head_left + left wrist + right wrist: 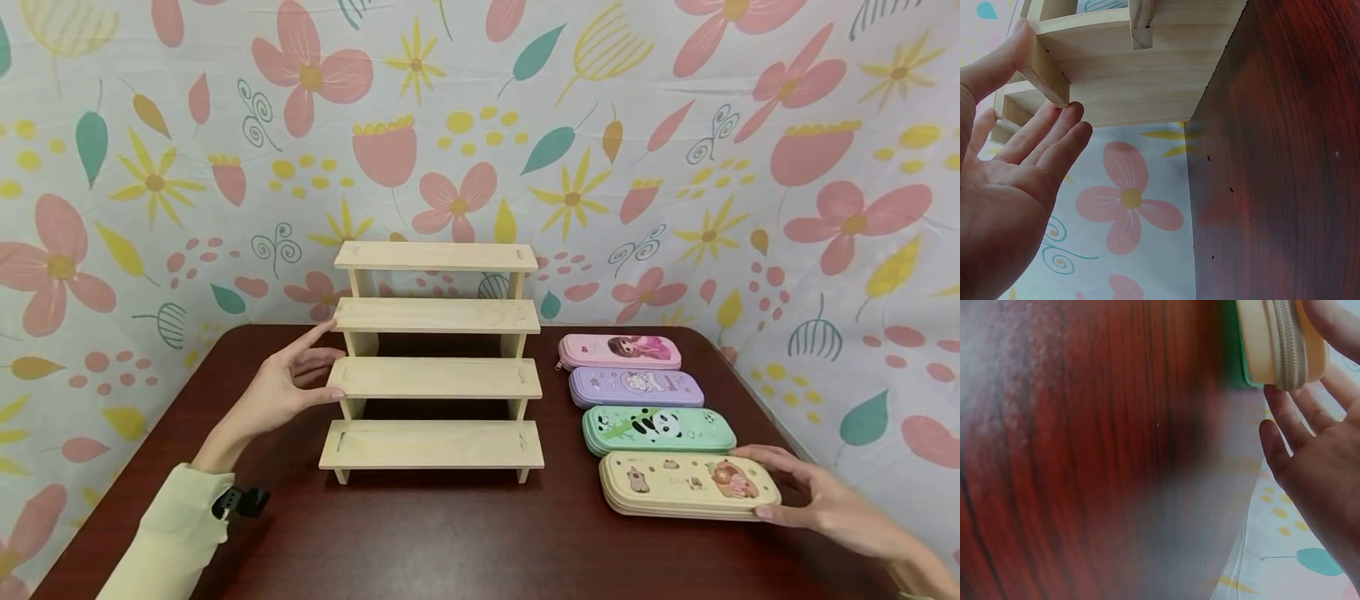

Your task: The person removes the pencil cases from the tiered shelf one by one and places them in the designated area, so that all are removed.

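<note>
A four-tier wooden display stand (pixel 437 379) stands on the dark table. At its left end is my left hand (pixel 273 387), index fingertip by the second shelf from the top and thumb at the third. In the left wrist view the fingers (pixel 1063 140) of that hand are fairly straight, tips right at the shelf end. On the right, my right hand (pixel 821 500) holds the right end of a cream pencil case (pixel 690 485), thumb at the front edge and index finger at the back. Its zipped end (pixel 1288 344) shows in the right wrist view.
Behind the cream case lie a green panda pencil case (pixel 660 429), a purple one (pixel 637 387) and a pink one (pixel 619 351), in a column right of the stand. A flower-printed cloth (pixel 465 125) hangs behind the reddish-brown table (pixel 450 533).
</note>
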Motion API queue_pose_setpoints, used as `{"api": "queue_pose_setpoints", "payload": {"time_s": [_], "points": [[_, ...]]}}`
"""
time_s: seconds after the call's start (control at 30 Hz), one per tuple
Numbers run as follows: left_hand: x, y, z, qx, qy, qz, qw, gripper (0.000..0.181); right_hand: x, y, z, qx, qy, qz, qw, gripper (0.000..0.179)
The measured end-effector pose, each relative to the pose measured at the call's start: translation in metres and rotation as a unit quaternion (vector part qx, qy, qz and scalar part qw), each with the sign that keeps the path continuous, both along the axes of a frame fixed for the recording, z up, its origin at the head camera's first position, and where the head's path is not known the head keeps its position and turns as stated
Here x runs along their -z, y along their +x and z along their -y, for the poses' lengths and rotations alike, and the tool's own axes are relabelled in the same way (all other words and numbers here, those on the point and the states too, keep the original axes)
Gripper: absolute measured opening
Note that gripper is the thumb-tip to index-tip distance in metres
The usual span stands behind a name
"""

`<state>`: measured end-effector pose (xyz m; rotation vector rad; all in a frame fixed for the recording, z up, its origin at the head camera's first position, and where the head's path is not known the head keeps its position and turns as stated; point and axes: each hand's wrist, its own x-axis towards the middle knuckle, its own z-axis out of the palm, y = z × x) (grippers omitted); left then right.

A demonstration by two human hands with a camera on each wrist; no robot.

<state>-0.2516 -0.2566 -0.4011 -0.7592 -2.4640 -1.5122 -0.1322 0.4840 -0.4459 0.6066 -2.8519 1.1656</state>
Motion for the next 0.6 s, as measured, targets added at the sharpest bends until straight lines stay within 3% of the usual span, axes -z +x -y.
{"api": "queue_pose_setpoints", "payload": {"time_s": [0.6], "points": [[-0.0016,0.002,0.0006,0.0,0.002,-0.001,1.0,0.101,0.002,-0.0018,0.0028,0.0,0.024,-0.032,0.9992,0.069]]}}
